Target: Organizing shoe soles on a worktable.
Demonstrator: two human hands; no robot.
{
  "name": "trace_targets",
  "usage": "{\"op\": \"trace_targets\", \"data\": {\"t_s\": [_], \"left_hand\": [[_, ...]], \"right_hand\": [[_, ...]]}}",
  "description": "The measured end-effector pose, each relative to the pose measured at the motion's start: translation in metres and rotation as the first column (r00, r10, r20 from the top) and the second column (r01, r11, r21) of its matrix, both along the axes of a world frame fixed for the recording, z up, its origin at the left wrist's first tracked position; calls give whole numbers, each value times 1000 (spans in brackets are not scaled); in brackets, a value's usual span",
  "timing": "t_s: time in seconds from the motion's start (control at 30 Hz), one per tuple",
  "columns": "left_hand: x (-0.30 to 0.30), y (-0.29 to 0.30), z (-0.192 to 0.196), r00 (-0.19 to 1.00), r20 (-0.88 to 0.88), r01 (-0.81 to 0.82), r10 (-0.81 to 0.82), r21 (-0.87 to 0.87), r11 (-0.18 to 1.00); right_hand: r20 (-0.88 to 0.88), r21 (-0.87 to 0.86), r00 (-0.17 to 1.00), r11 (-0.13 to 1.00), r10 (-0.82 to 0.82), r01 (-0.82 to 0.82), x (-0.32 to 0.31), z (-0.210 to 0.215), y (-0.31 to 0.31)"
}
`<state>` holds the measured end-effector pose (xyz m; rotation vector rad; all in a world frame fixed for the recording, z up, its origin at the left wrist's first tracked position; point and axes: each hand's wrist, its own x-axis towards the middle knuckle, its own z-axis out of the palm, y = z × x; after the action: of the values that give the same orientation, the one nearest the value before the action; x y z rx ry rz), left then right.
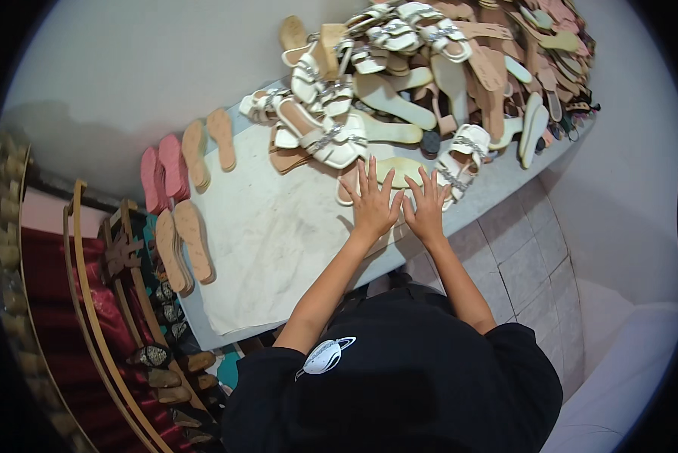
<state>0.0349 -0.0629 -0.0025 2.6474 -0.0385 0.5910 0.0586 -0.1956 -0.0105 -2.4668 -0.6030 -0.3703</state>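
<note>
1 pale green sole is placed on the counter, just beyond the fingertips of the left hand and right hand. Long axis is laid roughly left-right, across the reach. Both ends are partly covered by fingers; neither hand can be called nearer, and toe direction can't be told. Both hands are held open, palms down, fingers spread; nothing is seen gripped. 1 white sandal is set just beside the right hand.
</note>
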Motion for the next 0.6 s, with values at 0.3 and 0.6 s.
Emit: {"op": "trace_targets", "data": {"t_s": [0.3,0.6], "left_hand": [[84,-107,1,993,28,117,-118,33,993],[141,-180,-3,982,66,175,-179,64,983]], "right_hand": [[67,31,984,986,-164,162,77,0,-108],[114,-88,893,891,-436,446,167,-13,-176]]}}
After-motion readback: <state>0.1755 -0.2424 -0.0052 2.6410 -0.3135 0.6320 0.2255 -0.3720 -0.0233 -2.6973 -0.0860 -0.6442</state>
